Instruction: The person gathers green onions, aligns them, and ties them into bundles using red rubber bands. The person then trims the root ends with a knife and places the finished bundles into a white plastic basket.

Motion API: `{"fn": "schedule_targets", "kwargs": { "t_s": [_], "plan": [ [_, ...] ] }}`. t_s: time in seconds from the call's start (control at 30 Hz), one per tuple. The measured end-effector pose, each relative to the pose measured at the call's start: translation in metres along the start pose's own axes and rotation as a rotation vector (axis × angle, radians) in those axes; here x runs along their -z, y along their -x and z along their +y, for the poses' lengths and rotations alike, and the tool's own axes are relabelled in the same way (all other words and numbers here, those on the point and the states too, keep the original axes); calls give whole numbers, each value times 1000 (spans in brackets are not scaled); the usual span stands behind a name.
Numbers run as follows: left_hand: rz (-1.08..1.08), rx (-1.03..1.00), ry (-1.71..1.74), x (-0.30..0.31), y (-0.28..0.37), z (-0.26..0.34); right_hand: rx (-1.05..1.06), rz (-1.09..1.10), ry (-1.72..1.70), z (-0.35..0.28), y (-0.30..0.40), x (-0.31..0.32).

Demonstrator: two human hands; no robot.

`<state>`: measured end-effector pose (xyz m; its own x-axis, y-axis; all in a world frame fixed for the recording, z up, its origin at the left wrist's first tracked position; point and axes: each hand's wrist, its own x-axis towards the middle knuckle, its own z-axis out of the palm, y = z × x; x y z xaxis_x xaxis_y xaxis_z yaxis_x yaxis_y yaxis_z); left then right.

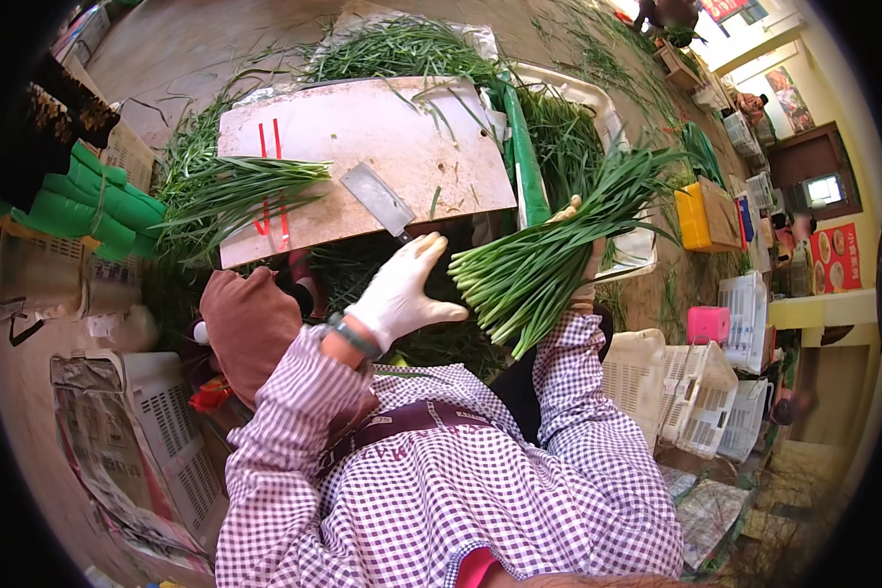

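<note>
My left hand (404,287), in a white glove, is spread with nothing in it. Its fingertips are close to the handle of a metal cleaver (378,197); whether they touch it is unclear. The cleaver lies at the near edge of a pale board (411,147). With my right hand (569,211), partly hidden by leaves, I hold a large bunch of Chinese chives (544,257), pale cut ends towards the left. A smaller bunch of chives (264,176) lies on the board's left side across two red strips (268,140).
Loose chives (404,51) are heaped behind the board, and more fill a white crate (603,95) at its right. Green plastic rolls (95,198) are at the left. White crates (632,375) stand right of me, a brown cloth (250,316) left. People are in the background.
</note>
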<state>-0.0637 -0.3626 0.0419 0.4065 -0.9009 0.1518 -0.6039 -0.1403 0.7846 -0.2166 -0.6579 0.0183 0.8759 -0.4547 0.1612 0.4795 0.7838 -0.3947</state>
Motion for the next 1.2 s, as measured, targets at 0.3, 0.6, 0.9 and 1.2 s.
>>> {"fn": "schedule_targets", "kwargs": {
  "t_s": [0.3, 0.6, 0.9, 1.2],
  "plan": [
    [-540, 137, 1357, -61, -53, -52, -286, 184, 360, 61, -16, -4],
    [-164, 359, 1432, -49, -58, -93, -356, 399, 427, 99, -22, -29],
    [12, 663, 1481, -76, -65, -113, -608, 618, 229, 116, -7, 28],
    [12, 677, 1543, -79, -60, -113, -808, 610, 498, 103, -15, 17]
  ]
}}
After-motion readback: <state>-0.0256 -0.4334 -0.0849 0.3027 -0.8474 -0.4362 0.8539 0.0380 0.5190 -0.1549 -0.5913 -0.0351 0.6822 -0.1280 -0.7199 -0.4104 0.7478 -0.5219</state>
